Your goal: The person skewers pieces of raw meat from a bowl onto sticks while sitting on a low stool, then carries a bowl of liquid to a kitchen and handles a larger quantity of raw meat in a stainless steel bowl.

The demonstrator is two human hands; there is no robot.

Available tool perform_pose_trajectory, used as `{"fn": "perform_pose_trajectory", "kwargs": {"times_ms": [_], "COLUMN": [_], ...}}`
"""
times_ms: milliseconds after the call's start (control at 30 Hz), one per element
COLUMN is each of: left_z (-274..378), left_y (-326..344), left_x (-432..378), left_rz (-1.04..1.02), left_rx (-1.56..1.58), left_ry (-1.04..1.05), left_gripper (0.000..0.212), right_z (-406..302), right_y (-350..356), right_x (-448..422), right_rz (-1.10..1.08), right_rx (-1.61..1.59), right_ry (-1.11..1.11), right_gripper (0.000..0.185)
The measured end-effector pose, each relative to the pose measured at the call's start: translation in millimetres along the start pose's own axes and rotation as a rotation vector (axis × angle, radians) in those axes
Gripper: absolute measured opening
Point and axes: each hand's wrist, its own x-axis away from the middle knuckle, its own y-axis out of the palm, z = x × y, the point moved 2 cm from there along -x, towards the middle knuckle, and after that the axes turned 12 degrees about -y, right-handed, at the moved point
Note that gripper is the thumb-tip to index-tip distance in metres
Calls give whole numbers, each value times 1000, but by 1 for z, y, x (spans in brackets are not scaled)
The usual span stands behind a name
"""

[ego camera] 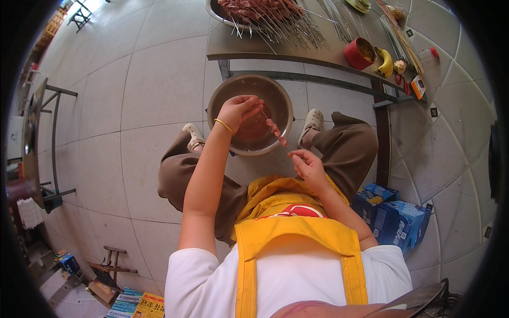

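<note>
A metal skewer threaded with small pieces of raw meat (275, 130) slants down over the large steel bowl (216, 135) on the floor. Its bare end is pinched in the fingers of my left hand (242, 109), with the meat end lower and to the right. My right hand (308, 165) is just below the meat tip, apart from it, its thumb and fingertips close together; whether something small is between them cannot be told. Above, on the table (278, 55), a steel basin (214, 12) is heaped with meat on skewers (294, 28), their bare ends sticking out.
On the table's right part are a red container (356, 53), bananas (385, 63), red-handled scissors (405, 84) and loose skewers (342, 20). Blue boxes (397, 222) stand on the floor at the right. A folding stool (115, 262) stands lower left. My feet flank the bowl.
</note>
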Motion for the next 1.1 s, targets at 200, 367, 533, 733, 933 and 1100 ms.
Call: {"fn": "perform_pose_trajectory", "kwargs": {"times_ms": [200, 367, 533, 733, 933, 1100], "left_z": [1, 5, 7, -8, -12, -13], "left_y": [3, 5, 6, 21, 27, -34], "left_x": [3, 5, 4, 5, 3, -33], "left_rz": [-17, -39, -55, -122, -147, 331], "left_rx": [-8, -52, -89, -124, -193, -578], "left_ry": [-23, -36, -9, -66, -74, 175], "left_gripper": [23, 25, 30, 39, 40, 31], "right_z": [-3, -4, 0, -1, 0, 4], "right_y": [-2, -6, -5, -1, -3, -9], "right_x": [2, 2, 2, -4, -9, -13], "right_rz": [-19, -23, -2, 44, 74, 106], "right_rx": [-10, 49, 119, 159, 89, 18], "right_ry": [26, -12, -86, -88, -66, -75], "right_gripper": [16, 15, 14, 14, 15, 15]}}
